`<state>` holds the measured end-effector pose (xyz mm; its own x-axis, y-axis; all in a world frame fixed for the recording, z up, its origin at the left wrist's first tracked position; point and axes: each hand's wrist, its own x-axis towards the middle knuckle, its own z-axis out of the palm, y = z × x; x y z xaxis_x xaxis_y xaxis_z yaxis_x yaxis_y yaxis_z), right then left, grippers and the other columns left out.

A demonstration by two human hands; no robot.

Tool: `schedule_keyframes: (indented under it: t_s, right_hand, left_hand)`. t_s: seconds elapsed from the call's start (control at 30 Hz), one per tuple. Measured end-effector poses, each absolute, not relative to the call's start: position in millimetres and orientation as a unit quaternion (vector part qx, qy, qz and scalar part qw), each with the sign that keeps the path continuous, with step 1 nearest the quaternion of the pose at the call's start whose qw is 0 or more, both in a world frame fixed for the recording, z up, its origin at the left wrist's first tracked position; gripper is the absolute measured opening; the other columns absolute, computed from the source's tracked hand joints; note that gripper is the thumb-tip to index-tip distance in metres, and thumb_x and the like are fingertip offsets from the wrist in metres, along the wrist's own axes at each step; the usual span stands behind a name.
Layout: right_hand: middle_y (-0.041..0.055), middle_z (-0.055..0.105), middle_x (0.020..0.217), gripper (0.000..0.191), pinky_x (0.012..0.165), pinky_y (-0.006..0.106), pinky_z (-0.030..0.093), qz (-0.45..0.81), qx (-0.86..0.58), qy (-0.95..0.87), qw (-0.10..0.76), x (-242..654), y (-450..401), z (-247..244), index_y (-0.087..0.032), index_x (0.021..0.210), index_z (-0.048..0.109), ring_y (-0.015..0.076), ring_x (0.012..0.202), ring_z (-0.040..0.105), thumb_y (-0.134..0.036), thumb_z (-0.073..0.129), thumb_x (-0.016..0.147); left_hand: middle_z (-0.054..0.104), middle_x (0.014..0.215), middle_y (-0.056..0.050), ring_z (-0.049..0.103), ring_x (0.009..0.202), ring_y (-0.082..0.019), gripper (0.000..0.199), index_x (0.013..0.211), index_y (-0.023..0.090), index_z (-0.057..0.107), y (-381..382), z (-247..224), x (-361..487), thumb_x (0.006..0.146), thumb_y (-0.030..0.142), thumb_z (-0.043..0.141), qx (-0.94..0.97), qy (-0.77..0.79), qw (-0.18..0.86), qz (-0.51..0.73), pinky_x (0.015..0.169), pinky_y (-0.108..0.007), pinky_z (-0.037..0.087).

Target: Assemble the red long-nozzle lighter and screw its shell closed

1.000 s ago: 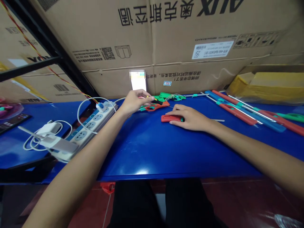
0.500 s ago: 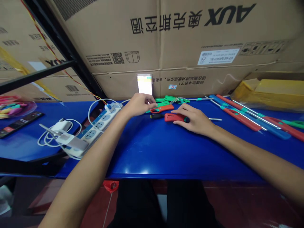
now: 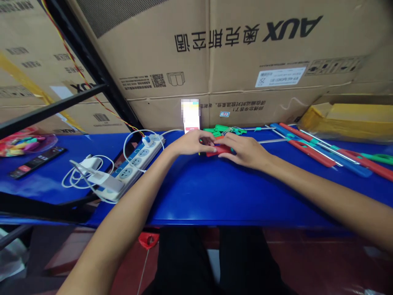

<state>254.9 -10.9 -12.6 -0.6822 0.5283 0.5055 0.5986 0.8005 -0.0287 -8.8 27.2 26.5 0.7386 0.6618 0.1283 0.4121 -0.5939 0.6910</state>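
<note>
A red lighter (image 3: 216,150), its long handle partly hidden by fingers, lies low over the blue tabletop between my two hands. My right hand (image 3: 242,150) grips it from the right, thumb below and fingers above. My left hand (image 3: 198,141) has its curled fingers and thumb at the lighter's left end. Just behind the fingers shows a bit of an orange lighter (image 3: 220,138), mostly covered. Green lighters (image 3: 222,129) lie beyond, against the cardboard. A bright phone (image 3: 191,116) leans upright on the box behind my left hand.
Red and blue long lighters with metal rods (image 3: 316,152) lie to the right. A white power strip (image 3: 135,164) with cables and a charger is at the left, beside a black shelf post. A large cardboard box (image 3: 233,73) walls the back; a yellow-brown carton (image 3: 353,116) stands back right.
My left hand has moved right, from beside the phone to the red lighter's left end. My right hand has stayed on the lighter, which is now more covered by fingers.
</note>
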Motion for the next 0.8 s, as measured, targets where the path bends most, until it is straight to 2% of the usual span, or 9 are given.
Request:
schedule_keyframes:
  t_s: [0.17, 0.3, 0.37, 0.47, 0.57, 0.7, 0.8]
  right_hand:
    - [0.0120, 0.073, 0.118, 0.036, 0.081, 0.041, 0.059, -0.085, -0.346, -0.895, 0.268, 227, -1, -5, -0.020, 0.137, 0.068, 0.0295, 0.100, 0.073, -0.036, 0.069, 0.105]
    - [0.0136, 0.072, 0.124, 0.046, 0.076, 0.040, 0.057, -0.082, -0.386, -0.877, 0.274, 230, 7, -15, -0.020, 0.140, 0.067, 0.0306, 0.100, 0.073, -0.045, 0.073, 0.102]
    - [0.0099, 0.076, 0.110, 0.028, 0.080, 0.041, 0.057, -0.061, -0.374, -0.879, 0.288, 240, 11, -21, -0.022, 0.125, 0.074, 0.0292, 0.097, 0.073, -0.042, 0.066, 0.107]
    - [0.0080, 0.077, 0.105, 0.022, 0.084, 0.043, 0.057, -0.015, -0.344, -0.893, 0.290, 252, 14, -22, -0.025, 0.118, 0.076, 0.0276, 0.094, 0.072, -0.040, 0.063, 0.108]
    - [0.0093, 0.074, 0.108, 0.024, 0.084, 0.043, 0.057, -0.018, -0.342, -0.892, 0.295, 252, 10, -17, -0.025, 0.121, 0.075, 0.0281, 0.096, 0.071, -0.039, 0.060, 0.110]
    - [0.0098, 0.070, 0.112, 0.025, 0.078, 0.040, 0.056, -0.038, -0.352, -0.883, 0.309, 244, 1, -10, -0.024, 0.122, 0.074, 0.0263, 0.093, 0.070, -0.039, 0.058, 0.111]
    - [0.0110, 0.069, 0.116, 0.027, 0.078, 0.040, 0.057, -0.047, -0.353, -0.882, 0.308, 241, -2, -8, -0.021, 0.122, 0.074, 0.0262, 0.095, 0.071, -0.039, 0.057, 0.112]
  left_hand:
    - [0.080, 0.096, -0.007, 0.071, 0.084, -0.016, 0.026, 0.107, 0.012, 0.075, 39, 24, -23, 0.089, 0.031, 0.078, 0.850, 0.303, 0.365, 0.230, 0.080, -0.029, 0.054]
    - [0.080, 0.092, -0.008, 0.074, 0.081, -0.016, 0.023, 0.104, 0.013, 0.068, 47, 23, -35, 0.086, 0.021, 0.078, 0.809, 0.345, 0.412, 0.237, 0.075, -0.028, 0.054]
    - [0.080, 0.090, -0.009, 0.075, 0.079, -0.018, 0.022, 0.103, 0.014, 0.064, 48, 24, -38, 0.086, 0.021, 0.076, 0.798, 0.361, 0.430, 0.219, 0.072, -0.029, 0.055]
    - [0.080, 0.089, -0.009, 0.077, 0.076, -0.020, 0.022, 0.103, 0.017, 0.058, 45, 26, -39, 0.086, 0.022, 0.073, 0.779, 0.365, 0.474, 0.187, 0.071, -0.031, 0.056]
    - [0.078, 0.084, -0.006, 0.071, 0.068, -0.016, 0.026, 0.102, 0.019, 0.056, 38, 29, -34, 0.081, 0.017, 0.071, 0.777, 0.353, 0.492, 0.173, 0.063, -0.026, 0.049]
    - [0.070, 0.084, -0.001, 0.052, 0.057, -0.010, 0.031, 0.112, 0.019, 0.066, 28, 34, -25, 0.082, 0.020, 0.071, 0.790, 0.335, 0.492, 0.148, 0.051, -0.023, 0.032]
    - [0.065, 0.083, -0.001, 0.050, 0.060, -0.010, 0.029, 0.113, 0.019, 0.072, 23, 36, -22, 0.085, 0.025, 0.074, 0.794, 0.340, 0.481, 0.148, 0.052, -0.023, 0.031]
